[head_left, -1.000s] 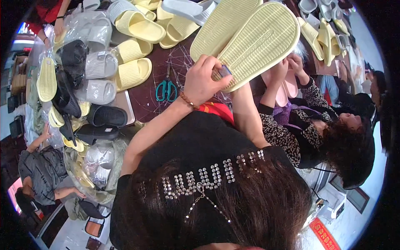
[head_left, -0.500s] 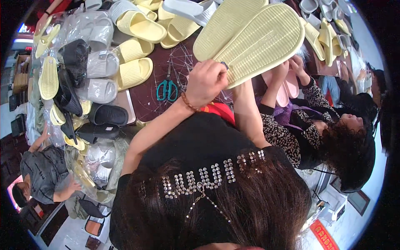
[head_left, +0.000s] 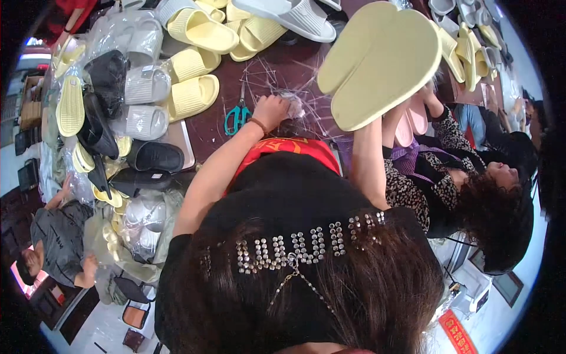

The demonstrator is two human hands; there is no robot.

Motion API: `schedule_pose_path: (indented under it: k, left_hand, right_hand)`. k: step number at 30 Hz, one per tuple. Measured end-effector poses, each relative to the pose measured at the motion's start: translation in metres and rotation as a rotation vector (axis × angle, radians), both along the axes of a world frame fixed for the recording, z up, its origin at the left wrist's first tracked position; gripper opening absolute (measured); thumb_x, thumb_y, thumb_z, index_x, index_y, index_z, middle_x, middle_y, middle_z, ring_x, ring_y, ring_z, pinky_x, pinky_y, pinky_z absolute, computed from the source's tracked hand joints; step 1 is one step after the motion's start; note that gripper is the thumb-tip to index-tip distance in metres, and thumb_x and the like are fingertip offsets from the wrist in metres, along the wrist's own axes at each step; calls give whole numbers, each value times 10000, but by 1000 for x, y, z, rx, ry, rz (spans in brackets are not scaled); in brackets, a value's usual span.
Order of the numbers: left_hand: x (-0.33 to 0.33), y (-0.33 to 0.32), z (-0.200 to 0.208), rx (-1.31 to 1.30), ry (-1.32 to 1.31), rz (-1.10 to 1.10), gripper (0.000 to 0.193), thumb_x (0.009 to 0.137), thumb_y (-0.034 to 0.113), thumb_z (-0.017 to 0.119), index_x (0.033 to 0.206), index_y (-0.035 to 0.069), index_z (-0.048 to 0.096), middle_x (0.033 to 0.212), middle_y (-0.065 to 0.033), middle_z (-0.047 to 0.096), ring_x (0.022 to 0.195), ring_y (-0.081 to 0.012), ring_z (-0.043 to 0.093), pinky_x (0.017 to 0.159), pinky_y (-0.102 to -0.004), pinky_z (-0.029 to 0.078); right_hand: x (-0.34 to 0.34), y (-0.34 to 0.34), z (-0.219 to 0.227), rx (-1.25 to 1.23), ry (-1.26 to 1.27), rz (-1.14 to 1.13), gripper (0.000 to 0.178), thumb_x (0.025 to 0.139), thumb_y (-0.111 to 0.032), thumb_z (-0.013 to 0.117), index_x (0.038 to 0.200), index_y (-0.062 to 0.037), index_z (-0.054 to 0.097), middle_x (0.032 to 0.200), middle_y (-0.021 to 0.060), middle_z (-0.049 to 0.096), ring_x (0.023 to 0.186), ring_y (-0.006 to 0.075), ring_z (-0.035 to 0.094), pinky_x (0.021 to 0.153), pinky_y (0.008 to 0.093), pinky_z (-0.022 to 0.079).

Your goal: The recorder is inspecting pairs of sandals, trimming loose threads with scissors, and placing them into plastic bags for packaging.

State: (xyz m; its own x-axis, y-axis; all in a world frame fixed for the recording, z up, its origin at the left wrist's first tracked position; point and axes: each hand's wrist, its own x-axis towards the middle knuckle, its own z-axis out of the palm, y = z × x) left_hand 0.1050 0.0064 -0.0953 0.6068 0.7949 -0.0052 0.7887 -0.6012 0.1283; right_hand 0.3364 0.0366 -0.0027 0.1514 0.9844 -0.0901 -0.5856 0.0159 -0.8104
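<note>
A pair of pale yellow slippers [head_left: 383, 65] is held up side by side over the right of the table, a smooth face turned toward me. My right forearm [head_left: 369, 162] runs up to them. The slippers cover most of my right hand, which grips them from behind. On the table, my left hand [head_left: 271, 112] has its fingers bent down at a whitish bunch of thin clear plastic strands [head_left: 295, 106]. Whether a strand is between the fingertips is hidden. Teal-handled scissors [head_left: 237, 118] lie just left of that hand.
Yellow slippers [head_left: 193, 97], bagged grey slippers [head_left: 146, 121] and black slippers [head_left: 154, 156] crowd the left side. Grey slippers [head_left: 295, 17] lie at the far edge. On my right a co-worker [head_left: 436, 177] sits close, with pink slippers [head_left: 411, 124] beside them. Another person [head_left: 62, 242] is at the left.
My left hand has left the slippers and gone down to the strands on the table. The slippers have shifted right and turned from their ribbed face to a smooth one.
</note>
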Motion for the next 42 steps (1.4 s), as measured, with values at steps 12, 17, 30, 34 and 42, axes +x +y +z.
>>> schedule_pose_path:
  k: [12, 17, 30, 34, 42]
  left_hand:
    - [-73, 48, 98, -456, -1268, 508, 267, 859, 208, 465, 1048, 31, 531, 962, -97, 585, 809, -189, 576, 704, -288, 462]
    - [-82, 60, 119, -726, -1449, 548, 326, 866, 183, 469, 1129, -9, 475, 1026, -105, 554, 883, -157, 552, 780, -255, 445]
    - [-77, 31, 129, -847, -1657, 488, 325, 829, 71, 469, 1141, -19, 461, 1088, -95, 524, 966, -161, 521, 811, -266, 433]
    - [-65, 5, 134, -952, -1937, 695, 344, 825, 75, 447, 1159, -6, 430, 1098, -108, 519, 990, -202, 518, 826, -329, 444]
    - [-56, 1, 124, -1064, -2292, 392, 358, 860, 183, 430, 1182, 29, 392, 1135, -108, 496, 1014, -244, 511, 843, -385, 448]
  right_hand:
    - [-50, -3, 34, 265, -784, 150, 307, 765, -53, 519, 1058, 30, 482, 1009, 129, 548, 992, 278, 501, 862, 355, 405]
    - [-78, -2, 22, 685, -1207, 503, 470, 651, -38, 598, 1096, 6, 452, 1072, 172, 477, 1036, 333, 420, 915, 351, 332]
    - [-99, -46, 9, 555, -1064, -251, 486, 648, -177, 673, 1055, -17, 458, 1101, 144, 469, 1041, 281, 436, 933, 394, 294]
    - [-84, -50, -2, 489, -1324, 157, 444, 655, -228, 663, 1015, -37, 486, 1026, 120, 499, 1014, 267, 453, 915, 413, 295]
    - [-73, -15, 1, 660, -1210, 604, 298, 686, -179, 583, 952, -50, 540, 931, 87, 554, 944, 281, 501, 824, 366, 366]
